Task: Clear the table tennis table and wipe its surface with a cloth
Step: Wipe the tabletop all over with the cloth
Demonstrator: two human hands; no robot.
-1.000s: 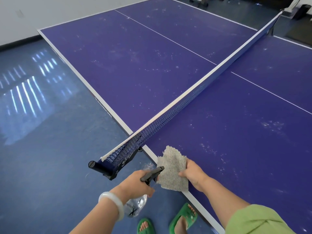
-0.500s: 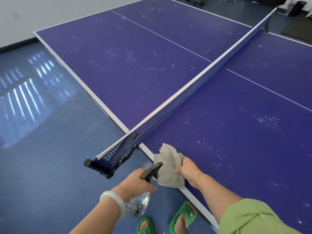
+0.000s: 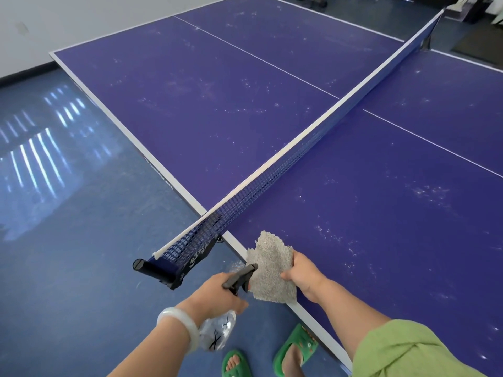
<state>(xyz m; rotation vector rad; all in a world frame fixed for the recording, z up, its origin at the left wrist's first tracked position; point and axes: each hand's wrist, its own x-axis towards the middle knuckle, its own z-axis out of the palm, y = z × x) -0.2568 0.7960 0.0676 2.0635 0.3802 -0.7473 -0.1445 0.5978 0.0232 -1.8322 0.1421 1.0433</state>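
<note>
The left hand (image 3: 217, 295), with a pale white bangle (image 3: 179, 325) on its wrist, is curled round the neck of a clear plastic spray bottle with a dark trigger head (image 3: 217, 331). Its nozzle points at the cloth from just beside it. The right hand (image 3: 303, 270) pinches a grey, rough-textured square cloth (image 3: 272, 268) by its right edge, so the cloth hangs spread open over the near white edge of the bench. I cannot tell whether its lower edge touches the bench.

Over the last second very little has changed. Both hands have kept the same hold and the same spacing, and only the view has drifted slightly. This looks like wetting the cloth before wiping, though no spray is clearly visible.

The purple bench with white lines (image 3: 381, 213) carries no loose items in view, so the clearing part seems done. Pale specks and smears are scattered across both halves, so wiping has apparently not started.

The dark blue net with a white top band (image 3: 272, 172) crosses the bench, and its black clamp post (image 3: 155, 269) juts out over the blue floor (image 3: 81, 240). Green slippers (image 3: 295, 349) show below.
</note>
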